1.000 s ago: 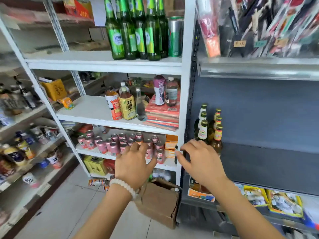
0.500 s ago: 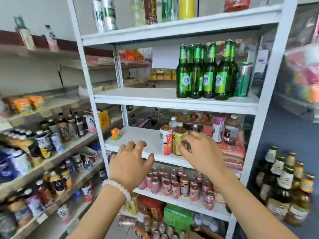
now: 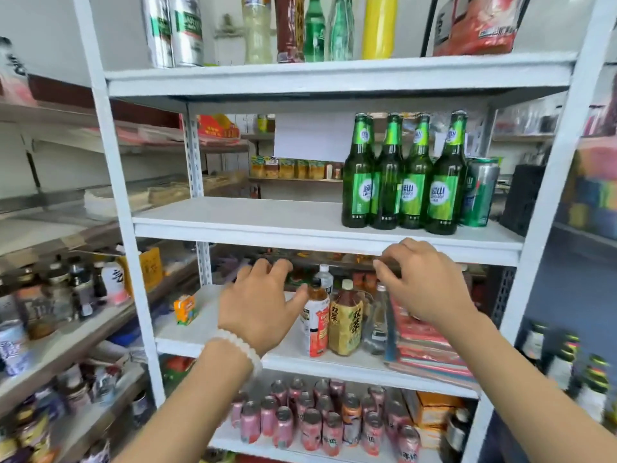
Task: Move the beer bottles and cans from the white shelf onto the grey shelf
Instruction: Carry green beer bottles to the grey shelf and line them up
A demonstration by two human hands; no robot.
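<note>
Big change in the last sec: my view swings from the grey shelf on the right, up and left onto the white shelf (image 3: 320, 225), so the beer tier now sits front and centre. Both hands come up with it, from the low can tier to just under the beer tier's front lip. I read that as a return trip, i.e. reaching for the next load, not placing one.

Left hand (image 3: 260, 305) hangs in front of the middle tier, fingers loosely curled and spread, holding nothing. Right hand (image 3: 424, 282) is higher, fingertips at the lip edge, fingers half bent, also empty.

Task items: green beer bottles (image 3: 404, 182) stand upright in a tight cluster at the right end of that tier, approx. two rows deep, exact count unclear. One green beer can (image 3: 479, 192) stands just right of them, touching or nearly so. None moved in this shot; the grey shelf (image 3: 574, 282) shows only as a sliver far right.

Writing: bottle labels read 崂山 w/ small Latin text beneath, too blurred to spell. Can's lettering unreadable. Below, the brown tea bottle (image 3: 345, 324) shows 双萃. Silver cans (image 3: 177, 28) on the top tier: green band, text blurred.
</note>
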